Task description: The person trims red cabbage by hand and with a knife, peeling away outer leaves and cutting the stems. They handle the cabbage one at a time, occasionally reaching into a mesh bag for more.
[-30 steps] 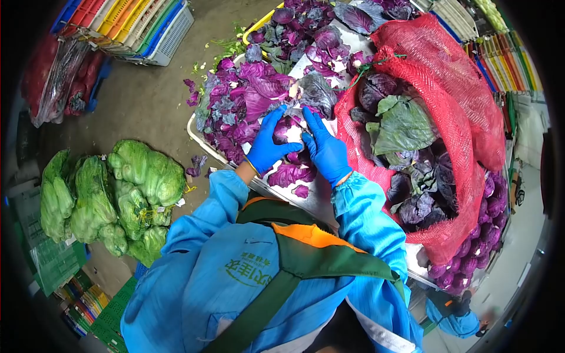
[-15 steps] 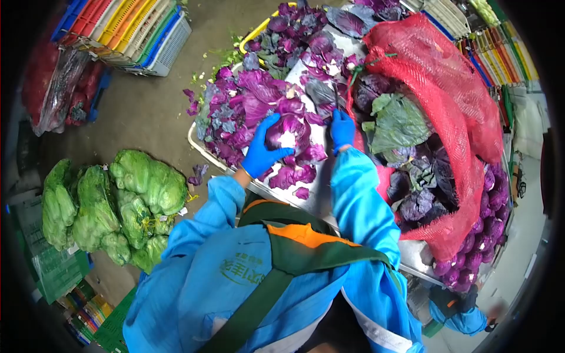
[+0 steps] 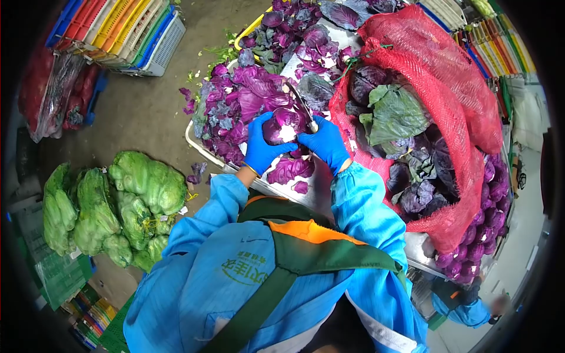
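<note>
A red cabbage [image 3: 275,130] with a white cut base sits in the blue-gloved fingers of my left hand [image 3: 260,146], close over the metal table [image 3: 322,183]. My right hand [image 3: 325,144], also gloved in blue, is closed around the handle of a knife [image 3: 305,107]. Its curved blade points up and to the left, and the right fingertips are at the cabbage's right side. Loose purple leaves [image 3: 292,169] lie just below the cabbage. A big heap of trimmed leaves [image 3: 226,97] spreads to the left and beyond.
On the right, a red mesh sack [image 3: 465,117] gapes open over untrimmed cabbages, with trimmed red cabbages [image 3: 477,247] beyond it. Bagged green vegetables [image 3: 147,182] and stacked crates [image 3: 126,35] stand on the floor at left. Another person [image 3: 462,306] is at lower right.
My right hand has moved left with the knife, from beside the sack to the cabbage. The left hand still holds the cabbage in nearly the same place.
</note>
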`<control>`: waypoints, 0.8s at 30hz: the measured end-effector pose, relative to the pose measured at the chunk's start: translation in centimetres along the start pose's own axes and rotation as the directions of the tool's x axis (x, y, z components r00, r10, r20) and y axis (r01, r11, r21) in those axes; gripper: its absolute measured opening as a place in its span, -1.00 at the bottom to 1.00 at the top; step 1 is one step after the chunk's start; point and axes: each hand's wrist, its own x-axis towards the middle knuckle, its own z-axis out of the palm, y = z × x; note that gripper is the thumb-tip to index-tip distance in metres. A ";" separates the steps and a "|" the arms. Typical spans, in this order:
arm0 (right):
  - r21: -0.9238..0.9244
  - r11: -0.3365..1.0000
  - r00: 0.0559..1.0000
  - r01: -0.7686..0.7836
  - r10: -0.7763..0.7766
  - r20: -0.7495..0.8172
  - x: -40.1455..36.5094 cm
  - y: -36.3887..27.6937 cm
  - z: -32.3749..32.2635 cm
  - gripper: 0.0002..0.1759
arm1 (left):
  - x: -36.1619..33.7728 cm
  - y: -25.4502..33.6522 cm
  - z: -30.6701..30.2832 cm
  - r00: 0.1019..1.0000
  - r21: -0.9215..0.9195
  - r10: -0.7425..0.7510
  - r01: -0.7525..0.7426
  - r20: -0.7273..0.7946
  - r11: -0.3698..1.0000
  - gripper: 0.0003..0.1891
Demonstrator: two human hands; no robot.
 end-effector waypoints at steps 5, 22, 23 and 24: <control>-0.127 0.991 0.983 0.047 -0.069 -0.171 1.1 3.4 0.1 -0.39 | 0.4 -0.7 -0.4 0.998 -0.107 -0.048 0.051 0.028 0.993 0.04; -0.213 0.975 0.993 0.056 -0.077 -0.090 2.7 2.6 -0.7 -0.52 | 0.5 0.3 0.1 0.999 -0.028 -0.017 0.018 0.027 0.999 0.03; -0.123 0.991 0.987 0.059 -0.077 -0.141 3.2 3.8 -0.6 -0.59 | 0.7 0.5 -0.2 0.999 -0.018 0.005 -0.004 0.038 1.000 0.03; -0.122 0.991 0.987 0.056 -0.073 -0.140 2.9 3.8 -0.4 -0.59 | 0.5 0.6 -0.4 0.998 -0.011 0.018 -0.018 0.054 1.000 0.03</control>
